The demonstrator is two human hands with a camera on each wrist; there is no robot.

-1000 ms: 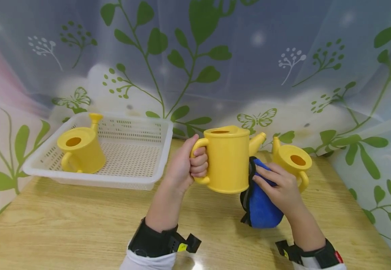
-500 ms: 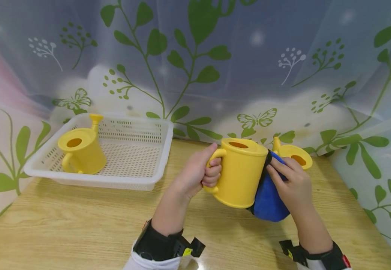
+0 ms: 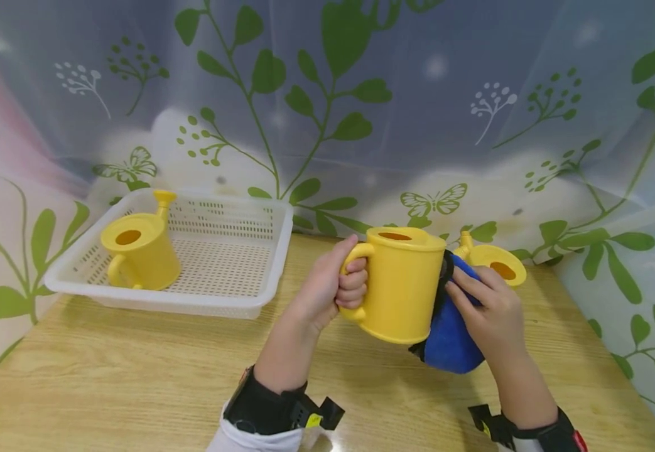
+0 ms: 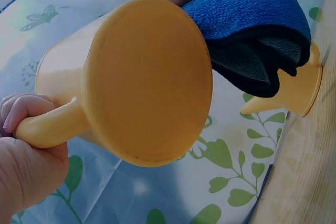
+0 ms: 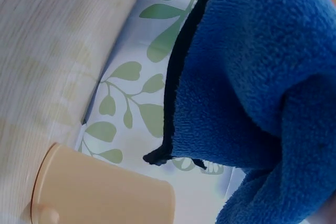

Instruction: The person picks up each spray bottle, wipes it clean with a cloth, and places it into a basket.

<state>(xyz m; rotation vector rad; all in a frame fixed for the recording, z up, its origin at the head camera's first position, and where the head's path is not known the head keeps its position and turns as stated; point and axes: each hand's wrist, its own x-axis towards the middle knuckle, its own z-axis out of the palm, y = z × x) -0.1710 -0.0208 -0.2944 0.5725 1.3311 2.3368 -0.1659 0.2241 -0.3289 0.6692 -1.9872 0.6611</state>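
My left hand (image 3: pixel 324 289) grips the handle of a yellow watering can (image 3: pixel 403 289), held raised above the table. In the left wrist view its flat round base (image 4: pixel 149 82) faces the camera. My right hand (image 3: pixel 493 314) holds a folded blue cloth (image 3: pixel 454 342) with black edging against the can's right side, where the spout is. Cloth and hand hide that spout in the head view. Just behind the right hand, a second yellow watering can (image 3: pixel 482 254) stands on the table, partly covered. Blue pile of the cloth (image 5: pixel 252 61) fills much of the right wrist view.
At the left on the wooden table (image 3: pixel 135 376) is a white perforated plastic basket (image 3: pixel 186 302). Another yellow watering can (image 3: pixel 154 257) stands in the basket's left part, spout up. A leaf-printed curtain (image 3: pixel 372 138) hangs close behind the table.
Over the last second the held can has shifted right and slightly down, and its spout has gone out of sight behind the cloth. The right hand and cloth have moved right too.
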